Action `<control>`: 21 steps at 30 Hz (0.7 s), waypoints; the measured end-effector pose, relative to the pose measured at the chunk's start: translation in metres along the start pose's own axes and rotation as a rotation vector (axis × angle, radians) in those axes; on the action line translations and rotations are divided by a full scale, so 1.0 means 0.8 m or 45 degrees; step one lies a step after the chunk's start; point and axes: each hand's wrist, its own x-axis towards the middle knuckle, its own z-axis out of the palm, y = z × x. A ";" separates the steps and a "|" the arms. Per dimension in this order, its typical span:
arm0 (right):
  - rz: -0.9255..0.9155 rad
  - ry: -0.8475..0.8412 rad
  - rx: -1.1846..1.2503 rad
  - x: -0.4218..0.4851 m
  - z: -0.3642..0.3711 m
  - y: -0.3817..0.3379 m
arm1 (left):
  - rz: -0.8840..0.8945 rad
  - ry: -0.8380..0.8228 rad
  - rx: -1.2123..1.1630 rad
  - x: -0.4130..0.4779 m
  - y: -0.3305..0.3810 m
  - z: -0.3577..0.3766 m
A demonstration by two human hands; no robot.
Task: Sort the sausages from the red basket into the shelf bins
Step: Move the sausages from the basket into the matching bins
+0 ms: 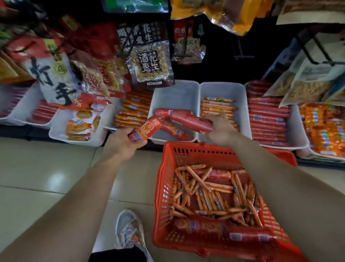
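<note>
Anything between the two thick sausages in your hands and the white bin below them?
Nothing visible. The white bin sits open just below the left hand's sausage and the right hand's sausage; its back half is bare.

Floor (36, 172): large pale beige tiles, glossy, with dark grout lines. A soft glare patch (56, 179) lies on one tile at left. A shelf unit runs along the floor's far edge, with a black base (12, 131) and a dark back panel (220, 65). Black wire hooks (241, 51) project from the panel, and snack packets (150, 64) hang from them. Lighting is dim at the panel, brighter on the floor.
</note>
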 end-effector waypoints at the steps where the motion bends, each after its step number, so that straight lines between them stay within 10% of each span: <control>1: -0.001 -0.010 -0.031 0.020 0.013 -0.009 | -0.006 0.021 0.008 0.006 -0.007 0.001; 21: 0.054 0.277 -0.011 0.057 0.073 0.025 | 0.213 -0.035 0.239 0.106 0.008 0.094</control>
